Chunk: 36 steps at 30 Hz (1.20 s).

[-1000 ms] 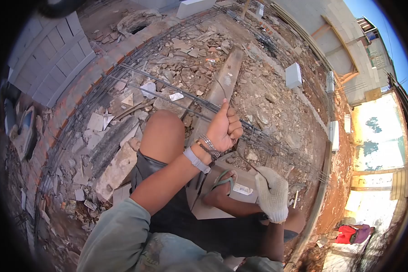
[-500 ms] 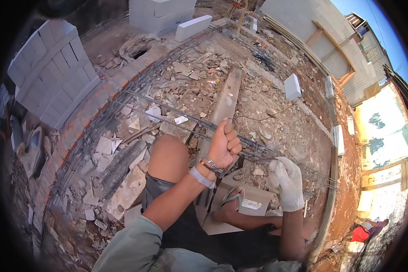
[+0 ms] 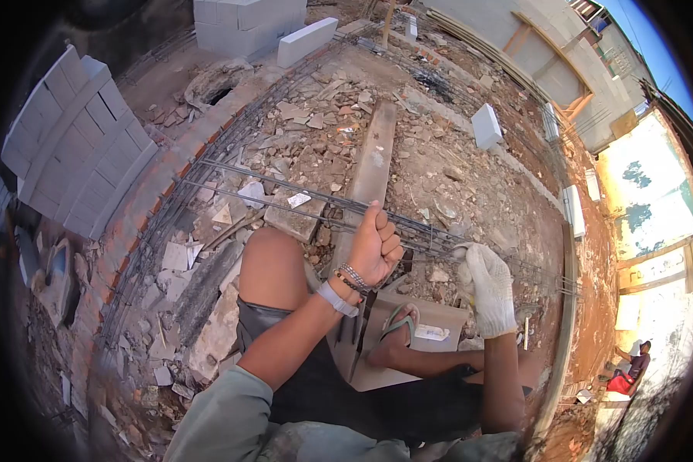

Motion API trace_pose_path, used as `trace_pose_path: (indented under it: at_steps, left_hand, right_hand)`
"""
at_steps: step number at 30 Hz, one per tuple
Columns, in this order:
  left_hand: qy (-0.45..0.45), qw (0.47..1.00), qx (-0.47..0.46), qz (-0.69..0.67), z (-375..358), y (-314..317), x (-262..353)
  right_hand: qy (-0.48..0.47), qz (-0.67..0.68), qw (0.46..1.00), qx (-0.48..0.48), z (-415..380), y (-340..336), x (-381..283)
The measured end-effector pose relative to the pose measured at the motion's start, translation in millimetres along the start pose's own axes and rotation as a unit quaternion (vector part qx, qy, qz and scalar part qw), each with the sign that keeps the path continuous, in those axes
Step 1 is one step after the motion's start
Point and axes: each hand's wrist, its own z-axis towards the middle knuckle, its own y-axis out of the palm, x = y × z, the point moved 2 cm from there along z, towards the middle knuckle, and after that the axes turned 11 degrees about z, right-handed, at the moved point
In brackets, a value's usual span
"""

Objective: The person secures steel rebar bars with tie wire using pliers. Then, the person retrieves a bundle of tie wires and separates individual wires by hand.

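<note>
Several long steel rebars [image 3: 285, 185], tied in a bundle with stirrups, run across in front of me over a concrete beam [image 3: 373, 154]. My left hand [image 3: 376, 248], bare with bracelets and a watch strap at the wrist, is closed round the rebar with its thumb up. To its right, my right hand [image 3: 488, 289] wears a white knitted glove. Its fingers are curled together by the right part of the rebar. What sits inside them is too small or hidden to name.
Broken concrete and tile rubble [image 3: 323, 115] covers the ground. A low brick edge [image 3: 142, 212] runs along the left, beside stacked light blocks [image 3: 77, 146]. A white block [image 3: 486, 127] stands farther off. A person in dark clothes [image 3: 635, 366] sits at the far right.
The right glove has turned more upright and come slightly closer to the rebar. My left hand keeps its closed hold. The whole view has shifted a little.
</note>
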Motion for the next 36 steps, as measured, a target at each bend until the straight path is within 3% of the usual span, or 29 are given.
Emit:
trace_pose_path:
  at_steps: [1, 3, 5, 6, 8, 10, 13, 14, 16, 17, 19, 21, 23, 24, 26, 30, 33, 36]
  left_hand:
    - [0.001, 1.000, 0.001, 0.001, -1.3, 2.4, 0.6]
    - [0.019, 1.000, 0.010, 0.011, 1.1, 0.0, -0.4]
    - [0.032, 0.999, 0.020, 0.019, 8.6, -3.6, -2.9]
    - [0.033, 0.999, 0.026, 0.023, 13.1, -6.2, -4.5]
    - [0.035, 0.998, 0.043, 0.022, 19.5, -20.3, -10.5]
    - [0.041, 0.998, 0.051, 0.016, 31.9, -34.5, -8.9]
    - [0.050, 0.994, 0.059, -0.081, 46.9, -39.0, 3.1]
    - [0.052, 0.993, -0.043, -0.096, 51.8, -49.2, -1.6]
    - [0.026, 0.993, -0.001, -0.119, 35.0, -22.5, -2.9]
    - [0.018, 0.992, -0.062, -0.104, 37.7, -34.4, -15.6]
    - [-0.040, 0.996, -0.073, -0.019, 25.5, -28.8, -27.1]
    - [-0.052, 0.982, -0.178, -0.013, 13.2, -16.4, -32.3]
    - [-0.063, 0.968, -0.238, -0.055, 15.0, -10.1, -40.2]
    - [-0.053, 0.963, -0.256, -0.057, 13.8, -9.3, -40.3]
    - [-0.027, 0.977, -0.211, -0.034, -8.8, 7.6, -33.0]
    - [-0.023, 0.980, -0.200, 0.006, -2.9, -6.7, -52.7]
    - [-0.011, 0.999, -0.014, 0.045, 11.0, -18.7, -56.4]
    - [0.031, 0.993, 0.085, 0.074, 29.0, -25.8, -50.8]
  right_hand:
    - [-0.094, -0.133, 0.987, 0.006, 14.6, -4.6, 31.1]
    - [-0.269, -0.391, 0.880, 0.015, 21.1, -4.2, 76.5]
    - [-0.108, -0.559, 0.807, -0.155, -10.7, 12.1, 109.9]
    - [-0.191, -0.566, 0.778, -0.196, -28.4, 19.8, 132.9]
    - [-0.265, -0.534, 0.752, -0.281, -46.9, 18.3, 153.7]
    - [-0.257, -0.465, 0.768, -0.358, -58.6, 32.9, 92.6]
    - [-0.367, -0.382, 0.819, -0.220, -51.1, 15.2, 85.9]
    - [-0.269, -0.399, 0.827, -0.290, -46.9, 2.5, 94.3]
    - [-0.256, -0.428, 0.828, -0.255, -46.9, 9.7, 83.3]
    - [-0.240, -0.441, 0.832, -0.234, -43.6, 20.9, 74.1]
    - [-0.188, -0.470, 0.842, -0.186, -36.4, 40.0, 56.6]
    - [-0.213, -0.427, 0.867, -0.145, -31.8, 39.0, 61.7]
    - [-0.110, -0.409, 0.889, -0.172, -29.5, 31.3, 73.5]
    - [-0.194, -0.472, 0.831, -0.220, -23.6, 14.9, 97.4]
    - [-0.236, -0.514, 0.790, -0.236, -23.6, 13.5, 110.8]
    - [-0.239, -0.534, 0.786, -0.201, -28.9, 37.0, 116.8]
    - [-0.240, -0.533, 0.788, -0.190, -29.4, 51.4, 117.0]
    - [-0.233, -0.531, 0.795, -0.179, -28.9, 64.3, 116.0]
